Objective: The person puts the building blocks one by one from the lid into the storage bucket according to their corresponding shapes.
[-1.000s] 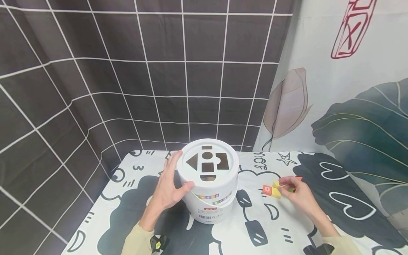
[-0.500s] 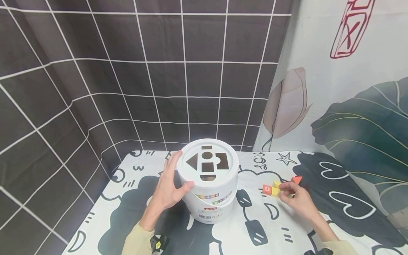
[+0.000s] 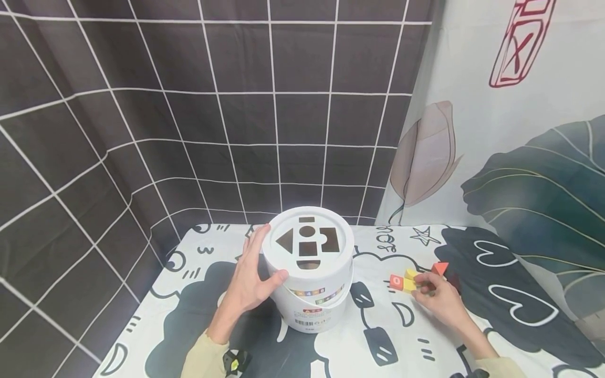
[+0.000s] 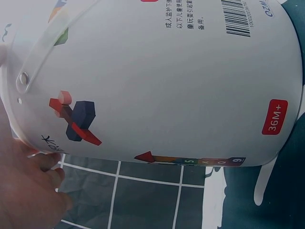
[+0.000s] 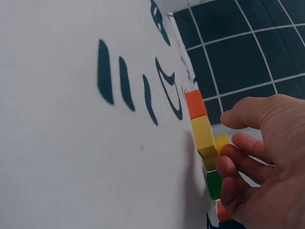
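A white toy bucket [image 3: 307, 294] stands upright, its white lid [image 3: 271, 247] cut with shaped holes. My left hand [image 3: 248, 278] rests against its left side near the rim, thumb at the front, fingers spread along the side. To the right, my right hand [image 3: 439, 296] is beside a row of small blocks, fingers loosely bent. Nothing shows between thumb and fingers in the right wrist view. Nearest are yellow blocks [image 5: 203, 136]; an orange block [image 3: 396, 282] adjoins them. A green block [image 5: 214, 185] is partly hidden by the fingers. A red triangular block [image 3: 439, 268] lies beyond the hand.
A white cloth with dark cartoon prints [image 3: 397, 336] covers the table. Dark grid-patterned curtain [image 3: 241, 121] hangs behind and at the left, and a leaf-printed white curtain [image 3: 472, 131] at the right. The bucket's handle [image 4: 52, 40] hangs down against its side.
My right hand has shifted slightly, uncovering more of the red triangular block. The green block that showed behind the fingers is now hidden in the head view. The left hand and bucket stay put.
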Available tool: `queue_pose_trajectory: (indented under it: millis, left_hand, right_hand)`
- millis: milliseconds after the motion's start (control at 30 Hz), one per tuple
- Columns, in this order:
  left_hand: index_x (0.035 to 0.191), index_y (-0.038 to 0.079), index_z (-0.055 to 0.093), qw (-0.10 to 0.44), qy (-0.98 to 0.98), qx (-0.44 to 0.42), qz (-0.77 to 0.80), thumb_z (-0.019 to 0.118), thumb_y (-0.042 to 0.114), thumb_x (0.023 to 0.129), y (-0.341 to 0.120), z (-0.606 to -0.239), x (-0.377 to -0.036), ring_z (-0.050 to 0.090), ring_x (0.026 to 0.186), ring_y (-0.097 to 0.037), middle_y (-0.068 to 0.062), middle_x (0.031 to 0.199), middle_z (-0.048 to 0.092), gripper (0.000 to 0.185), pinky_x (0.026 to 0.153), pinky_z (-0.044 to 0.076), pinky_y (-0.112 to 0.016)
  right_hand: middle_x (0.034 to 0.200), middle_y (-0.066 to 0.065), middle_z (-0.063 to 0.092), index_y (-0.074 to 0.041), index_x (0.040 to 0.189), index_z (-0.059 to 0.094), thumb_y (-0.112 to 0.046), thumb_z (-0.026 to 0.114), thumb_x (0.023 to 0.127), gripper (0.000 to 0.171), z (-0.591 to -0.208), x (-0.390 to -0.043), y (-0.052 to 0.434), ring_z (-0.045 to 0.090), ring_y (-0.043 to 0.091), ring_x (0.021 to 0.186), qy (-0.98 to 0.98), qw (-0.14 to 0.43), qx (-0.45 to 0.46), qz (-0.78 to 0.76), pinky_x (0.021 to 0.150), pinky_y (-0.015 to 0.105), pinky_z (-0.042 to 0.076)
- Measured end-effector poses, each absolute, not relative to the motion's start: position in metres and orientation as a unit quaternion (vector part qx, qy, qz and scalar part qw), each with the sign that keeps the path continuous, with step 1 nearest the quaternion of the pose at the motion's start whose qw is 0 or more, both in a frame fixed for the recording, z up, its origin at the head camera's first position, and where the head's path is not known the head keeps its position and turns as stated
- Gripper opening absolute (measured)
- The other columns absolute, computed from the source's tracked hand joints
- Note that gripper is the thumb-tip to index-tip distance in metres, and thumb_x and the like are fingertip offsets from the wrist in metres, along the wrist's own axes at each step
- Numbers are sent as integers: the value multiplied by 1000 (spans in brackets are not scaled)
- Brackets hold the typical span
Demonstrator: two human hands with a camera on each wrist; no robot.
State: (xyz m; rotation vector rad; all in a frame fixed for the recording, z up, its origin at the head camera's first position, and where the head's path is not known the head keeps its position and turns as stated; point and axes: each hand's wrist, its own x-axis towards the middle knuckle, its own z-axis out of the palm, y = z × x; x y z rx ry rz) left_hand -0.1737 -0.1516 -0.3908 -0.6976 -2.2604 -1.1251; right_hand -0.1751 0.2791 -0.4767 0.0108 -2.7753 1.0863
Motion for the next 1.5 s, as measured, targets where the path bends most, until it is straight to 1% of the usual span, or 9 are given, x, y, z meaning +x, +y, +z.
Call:
queue_pose_trajectory:
  millis: [100,333,700,1033,1133,1300,1500]
  left_hand:
    - [153,5,36,257,-834,-257,-415,60,65,85,-152,-390,-174,30,145,-35,-15,156,37,94,116,12,-60]
    - [153,5,36,254,-836,-254,-415,61,62,84,-151,-391,-173,31,144,-35,-15,156,38,93,117,12,-59]
    - [152,4,36,258,-832,-258,-419,61,62,84,-151,-391,-173,33,143,-34,-14,155,39,93,117,11,-59]
    - [152,4,36,256,-833,-258,-417,62,60,84,-151,-392,-172,34,143,-35,-14,155,39,92,116,13,-62]
    - [152,5,36,257,-833,-258,-417,64,59,83,-151,-392,-172,34,143,-35,-14,155,39,92,115,13,-64]
    - [153,5,36,260,-834,-256,-414,65,56,82,-151,-392,-173,32,143,-38,-15,155,38,92,113,13,-67]
    - [153,6,35,256,-833,-255,-418,65,57,82,-151,-391,-173,31,144,-36,-15,156,37,93,115,12,-64]
  right_hand:
    - [106,18,65,6,113,63,-3,76,79,39,-478,-176,278,61,28,88,-930,89,7,356,70,36,50]
    - [104,18,64,8,112,62,-2,78,77,40,-480,-177,276,61,29,89,-936,100,20,337,76,44,50]
    - [102,19,64,10,110,64,-1,80,75,40,-479,-177,272,61,30,87,-942,114,35,313,79,51,51]
    - [105,21,62,9,108,65,1,79,74,38,-484,-177,272,60,31,88,-946,114,35,303,79,51,50]
    - [108,23,62,9,109,65,1,78,75,38,-483,-177,271,62,34,91,-945,110,36,307,82,53,51]
    - [116,27,58,10,113,63,1,76,78,38,-482,-178,270,61,44,103,-946,89,25,312,90,54,51]
    - [115,28,58,11,112,63,3,74,78,37,-482,-179,270,61,46,104,-945,91,26,313,90,53,52]
